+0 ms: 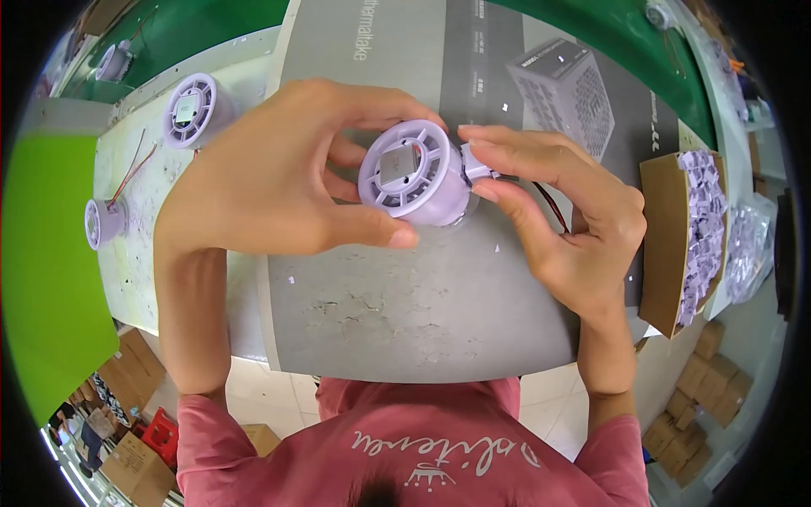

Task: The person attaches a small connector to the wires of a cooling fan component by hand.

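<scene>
"Where's the white clip (pixel 478 163)?"

"At the right side of the round housing (pixel 418 177), apparently touching, pinched between thumb and fingers of the right hand (pixel 583 258), the nearer hand. Wires (pixel 553 205) trail off to the housing's right."

"And the left hand (pixel 279 177)?"

"Clasped around the housing's left side, with the slotted face tilted up and leftward."

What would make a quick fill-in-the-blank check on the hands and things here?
1. The pale piece in the right hand is ____ (larger/smaller) than the round part in the left hand.
2. The wires by the right hand are dark and ____.
3. The sheet under the hands is light and dark ____.
4. The open box stands on the person's ____ side.

Missing words: smaller; red; grey; right.
</scene>
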Demonstrator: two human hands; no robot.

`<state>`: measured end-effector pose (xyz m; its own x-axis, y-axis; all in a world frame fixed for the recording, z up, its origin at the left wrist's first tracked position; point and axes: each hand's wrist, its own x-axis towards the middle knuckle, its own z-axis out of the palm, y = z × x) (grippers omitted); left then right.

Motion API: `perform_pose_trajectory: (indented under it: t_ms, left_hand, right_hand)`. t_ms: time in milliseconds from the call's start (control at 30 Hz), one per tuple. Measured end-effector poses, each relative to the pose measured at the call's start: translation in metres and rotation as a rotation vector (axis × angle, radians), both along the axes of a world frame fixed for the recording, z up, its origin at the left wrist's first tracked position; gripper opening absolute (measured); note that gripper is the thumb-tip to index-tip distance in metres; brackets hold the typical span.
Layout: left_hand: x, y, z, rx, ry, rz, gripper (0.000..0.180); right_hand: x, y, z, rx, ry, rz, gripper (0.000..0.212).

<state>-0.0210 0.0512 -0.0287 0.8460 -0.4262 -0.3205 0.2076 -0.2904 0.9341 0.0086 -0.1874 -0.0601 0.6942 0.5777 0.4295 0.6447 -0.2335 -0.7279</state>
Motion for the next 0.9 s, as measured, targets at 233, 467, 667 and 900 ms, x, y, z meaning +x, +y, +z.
perform_pose_trajectory:
  t_ms: [233, 467, 667, 900]
  left_hand:
    - [-0.002, -0.004, -0.002, -0.02, 0.008, 0.06, 0.074]
    - [-0.003, -0.011, -0.002, 0.067, -0.067, 0.055, 0.072]
    - [-0.018, -0.035, -0.005, 0.465, -0.566, 0.149, 0.086]
    - [-0.014, -0.032, -0.014, 0.408, -0.527, 0.197, 0.089]
  right_hand:
    - [-0.001, 0.0, -0.002, -0.032, -0.128, 0.024, 0.031]
    - [0.005, 0.004, -0.01, 0.029, -0.185, -0.017, 0.033]
    - [0.006, 0.006, -0.006, 0.028, -0.027, 0.016, 0.032]
    - [0.012, 0.0, -0.004, 0.008, -0.134, -0.011, 0.035]
